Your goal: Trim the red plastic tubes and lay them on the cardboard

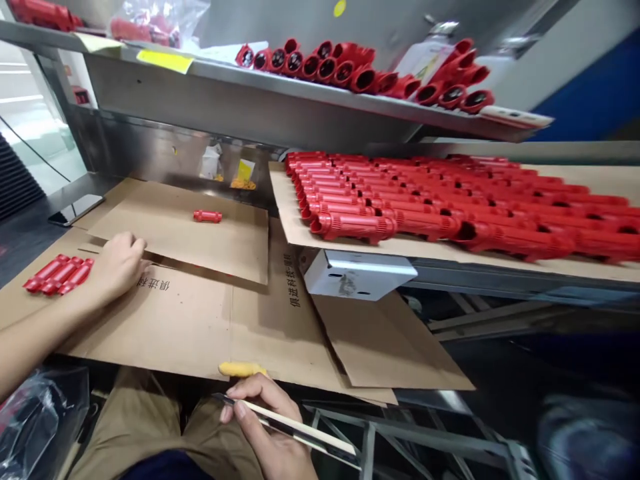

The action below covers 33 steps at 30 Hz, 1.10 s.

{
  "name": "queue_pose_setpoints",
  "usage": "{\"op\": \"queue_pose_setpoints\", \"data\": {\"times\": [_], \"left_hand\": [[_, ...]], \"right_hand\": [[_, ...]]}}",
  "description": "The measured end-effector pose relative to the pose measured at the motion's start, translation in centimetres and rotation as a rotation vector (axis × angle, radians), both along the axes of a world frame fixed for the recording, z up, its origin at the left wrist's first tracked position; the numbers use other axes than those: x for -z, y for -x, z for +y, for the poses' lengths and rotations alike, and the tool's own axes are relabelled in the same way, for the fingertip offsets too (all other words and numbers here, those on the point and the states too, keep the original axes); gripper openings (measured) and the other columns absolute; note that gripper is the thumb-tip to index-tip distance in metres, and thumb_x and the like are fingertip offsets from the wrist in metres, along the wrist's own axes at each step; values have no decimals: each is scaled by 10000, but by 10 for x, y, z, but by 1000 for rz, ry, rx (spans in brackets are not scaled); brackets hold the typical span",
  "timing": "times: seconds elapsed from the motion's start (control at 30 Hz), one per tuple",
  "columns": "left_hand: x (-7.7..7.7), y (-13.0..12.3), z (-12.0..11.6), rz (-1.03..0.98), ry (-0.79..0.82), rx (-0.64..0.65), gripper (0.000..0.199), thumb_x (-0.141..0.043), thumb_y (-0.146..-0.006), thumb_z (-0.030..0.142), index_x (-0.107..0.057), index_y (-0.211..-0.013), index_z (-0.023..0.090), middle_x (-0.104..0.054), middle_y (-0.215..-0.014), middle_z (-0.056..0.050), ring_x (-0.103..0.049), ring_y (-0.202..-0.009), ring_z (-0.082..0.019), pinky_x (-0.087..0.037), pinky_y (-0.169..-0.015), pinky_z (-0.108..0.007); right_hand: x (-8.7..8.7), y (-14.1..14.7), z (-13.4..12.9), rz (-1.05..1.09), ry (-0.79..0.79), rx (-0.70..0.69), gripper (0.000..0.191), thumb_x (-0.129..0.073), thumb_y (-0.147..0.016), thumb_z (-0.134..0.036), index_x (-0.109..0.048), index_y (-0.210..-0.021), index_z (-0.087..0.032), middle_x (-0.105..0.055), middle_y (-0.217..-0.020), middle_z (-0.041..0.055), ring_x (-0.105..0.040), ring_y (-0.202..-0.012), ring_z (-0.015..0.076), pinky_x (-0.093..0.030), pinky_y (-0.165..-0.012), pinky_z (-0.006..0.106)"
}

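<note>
My left hand [120, 263] is over the left part of the cardboard, beside the near edge of a loose cardboard sheet [230, 243]. Its fingers curl downward, and whatever they may hold is hidden. Just left of it, several short red plastic tubes [60, 273] lie side by side. One more red tube [207, 216] rests alone on the loose sheet. Down at the front edge, my right hand [270, 427] is closed around a slim cream-and-black tool [300, 430], its dark tip pointing left. A yellow piece [243, 369], possibly a finger cover, shows behind those fingers.
Rows of red tubes [350, 223] fill a raised cardboard-covered board at right, above a white metal box [357, 275]. More red tubes [325, 63] line the metal shelf [300, 79]. A phone [77, 209] lies far left; a clear plastic bag [45, 420] is lower left.
</note>
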State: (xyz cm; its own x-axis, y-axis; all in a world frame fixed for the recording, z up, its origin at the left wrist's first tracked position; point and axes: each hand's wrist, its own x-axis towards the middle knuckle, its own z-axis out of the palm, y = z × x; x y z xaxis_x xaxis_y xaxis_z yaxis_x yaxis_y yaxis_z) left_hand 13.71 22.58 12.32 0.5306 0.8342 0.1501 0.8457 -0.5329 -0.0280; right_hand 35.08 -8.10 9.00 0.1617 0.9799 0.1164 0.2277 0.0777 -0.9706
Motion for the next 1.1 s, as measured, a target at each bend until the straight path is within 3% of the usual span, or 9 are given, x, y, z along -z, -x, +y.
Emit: {"op": "queue_pose_setpoints", "data": {"times": [0.13, 0.2, 0.33, 0.5, 0.63, 0.77, 0.87, 0.93, 1.1], "left_hand": [[-8, -92, 41, -132, -7, 93, 450, -428, -1039, 286, -522, -1442, 108, -527, -1443, -194, -497, -1332, -318, -420, -1096, -453], [-12, -135, 61, -181, 28, 68, 466, -523, -1023, 304, -506, -1459, 141, -461, -1543, -169, -440, -1410, -325, -369, -1152, -525], [-24, -168, 77, -263, 178, 54, 377, -637, -975, 399, -644, -1239, 130, -624, -1322, -151, -572, -1251, -308, -417, -1094, -552], [-33, -114, 9, -388, 450, 278, 369, -552, -956, 367, -698, -1180, 113, -731, -1017, -134, -675, -922, -278, -508, -846, -405], [-22, -46, -95, -620, 866, 452, 392, -576, -937, 490, -763, -1154, 223, -761, -1064, -90, -710, -940, -261, -541, -800, -318], [2, -5, -170, -1031, 1276, 151, 319, -763, -855, 503, -775, -1062, 260, -751, -924, -56, -686, -787, -186, -532, -700, -233], [18, 5, -193, -1237, 1187, -157, 300, -830, -805, 487, -740, -950, 241, -727, -857, -27, -670, -768, -144, -521, -723, -188], [23, 7, -198, -1279, 1109, -208, 326, -837, -799, 495, -729, -944, 223, -734, -882, -42, -687, -801, -155, -534, -740, -194], [25, 10, -198, -1186, 1056, -232, 470, -683, -879, 654, -709, -933, 188, -587, -612, -7, -512, -508, -107, -418, -470, -184]], "right_hand": [[-6, 12, 18, -3, -59, -12, 181, -598, -1040, -370, -669, -982, -214, -769, -782, 24, -709, -802, 186, -512, -754, 297], [-11, 15, 21, -25, -97, -39, 194, -598, -1041, -387, -679, -989, -219, -777, -786, 16, -705, -816, 186, -514, -830, 323], [-11, 6, 7, 6, -65, 27, 288, -601, -1044, -414, -712, -893, -196, -755, -721, 36, -701, -737, 178, -546, -820, 334], [-3, -8, -6, 357, 68, 459, 370, -762, -922, -524, -673, -948, -166, -664, -682, 17, -637, -537, 117, -513, -516, 211], [-9, -6, 13, 365, 90, 419, 431, -786, -887, -544, -614, -1041, -180, -548, -621, -65, -514, -399, 53, -387, -388, 136], [-16, 8, 34, 440, 211, 147, 493, -808, -842, -577, -571, -1005, -177, -555, -641, -67, -425, -393, 22, -337, -374, 119], [-12, 22, 37, 446, 358, 107, 512, -823, -813, -591, -543, -948, -184, -559, -643, -67, -419, -411, 28, -352, -385, 129], [-8, 31, 34, 414, 401, 112, 488, -785, -840, -605, -545, -921, -187, -522, -603, -76, -416, -404, 45, -351, -382, 151], [-4, 41, 20, -122, 4, 157, 203, -633, -1003, -333, -645, -880, -172, -606, -691, 8, -537, -581, 105, -429, -549, 226]]}}
